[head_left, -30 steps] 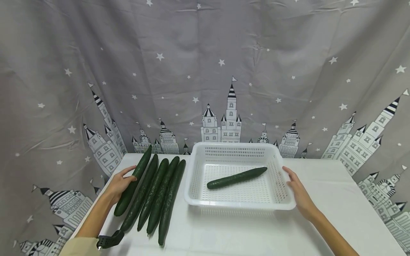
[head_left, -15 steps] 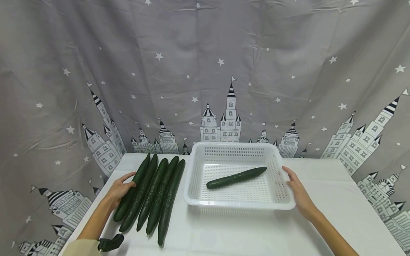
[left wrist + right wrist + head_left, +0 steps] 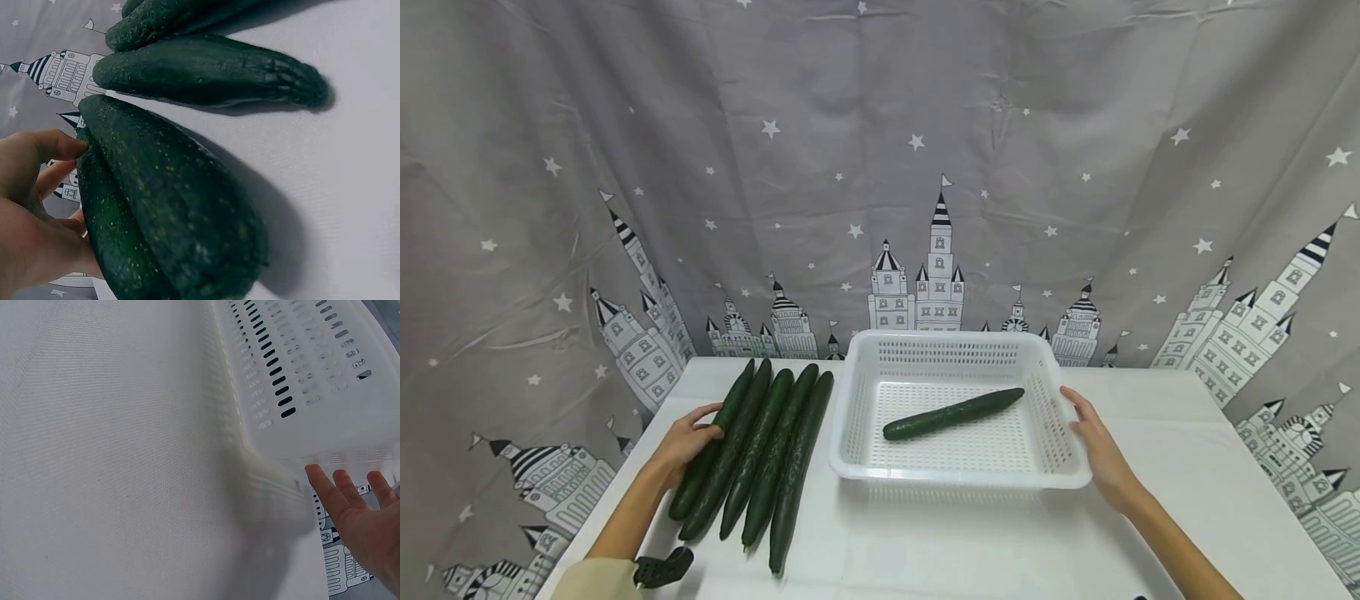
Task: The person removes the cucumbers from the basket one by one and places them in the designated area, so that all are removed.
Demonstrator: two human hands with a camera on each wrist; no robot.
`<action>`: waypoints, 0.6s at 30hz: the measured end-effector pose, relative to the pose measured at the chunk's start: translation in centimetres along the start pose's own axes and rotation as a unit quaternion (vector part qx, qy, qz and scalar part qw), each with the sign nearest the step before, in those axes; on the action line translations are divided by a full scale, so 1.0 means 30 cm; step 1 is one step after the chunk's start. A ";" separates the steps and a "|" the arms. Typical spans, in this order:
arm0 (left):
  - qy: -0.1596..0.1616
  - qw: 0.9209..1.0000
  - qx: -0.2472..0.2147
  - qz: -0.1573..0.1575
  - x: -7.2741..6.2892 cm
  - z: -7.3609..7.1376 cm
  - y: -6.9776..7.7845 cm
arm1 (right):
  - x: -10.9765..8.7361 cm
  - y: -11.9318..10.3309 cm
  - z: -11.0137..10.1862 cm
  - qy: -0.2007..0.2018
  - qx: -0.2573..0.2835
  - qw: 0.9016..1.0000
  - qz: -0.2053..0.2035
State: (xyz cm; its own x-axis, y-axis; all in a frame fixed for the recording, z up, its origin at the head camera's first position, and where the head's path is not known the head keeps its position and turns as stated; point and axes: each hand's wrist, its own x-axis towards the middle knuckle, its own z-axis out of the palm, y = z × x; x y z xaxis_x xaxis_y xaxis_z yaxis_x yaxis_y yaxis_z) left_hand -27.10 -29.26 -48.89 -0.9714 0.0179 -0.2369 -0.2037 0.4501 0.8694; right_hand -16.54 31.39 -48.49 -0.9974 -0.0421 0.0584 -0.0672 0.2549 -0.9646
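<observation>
At the left of the head view, several long dark-green cucumbers lie side by side on the white table. My left hand [image 3: 687,437] holds the leftmost cucumber [image 3: 691,485], thumb and fingers on its sides. In the left wrist view this held cucumber [image 3: 115,231] lies right along a neighbouring cucumber [image 3: 175,194]. A white perforated plastic basket [image 3: 962,479] stands in the middle, with a single cucumber [image 3: 955,415] lying slantwise on its floor. My right hand [image 3: 1101,454] is at the basket's right side; the right wrist view shows its fingers [image 3: 328,490] extended by the basket wall.
The white-covered table [image 3: 940,546] reaches forward to a grey curtain [image 3: 820,167] printed with castles and stars. A dark strap device [image 3: 662,568] is on the left forearm, close to the cucumbers' near ends.
The leftmost cucumber, held in my left hand, has come down toward me and now lies against the row. My right hand and the basket have stayed in place.
</observation>
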 end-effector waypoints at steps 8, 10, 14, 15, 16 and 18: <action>0.006 0.999 0.038 0.006 0.008 -0.008 0.024 | 0.002 -0.003 -0.001 0.001 -0.009 1.000 0.003; 0.005 0.999 0.040 0.007 0.013 -0.010 0.036 | 0.001 -0.003 0.000 0.003 -0.013 1.000 0.001; 0.008 0.999 0.045 0.014 0.019 -0.012 0.070 | 0.002 -0.005 0.002 0.005 -0.015 1.000 0.002; 0.011 0.999 0.048 0.018 0.020 -0.010 0.080 | 0.002 -0.004 0.002 0.005 -0.014 1.000 0.002; 0.014 0.998 0.048 0.022 0.019 -0.008 0.091 | 0.002 -0.004 0.002 0.005 -0.014 1.000 0.003; 0.017 0.998 0.049 0.032 0.015 0.001 0.118 | 0.001 -0.003 0.002 0.005 -0.013 1.000 0.005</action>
State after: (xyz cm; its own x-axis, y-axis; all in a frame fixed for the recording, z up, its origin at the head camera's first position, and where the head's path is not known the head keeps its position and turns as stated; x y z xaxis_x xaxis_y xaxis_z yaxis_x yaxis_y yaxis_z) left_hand -28.27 -27.64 -45.92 -0.9859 0.0189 -0.1660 -0.1303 0.5347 0.8349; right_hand -16.57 31.32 -48.42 -0.9982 -0.0300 0.0523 -0.0586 0.2811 -0.9579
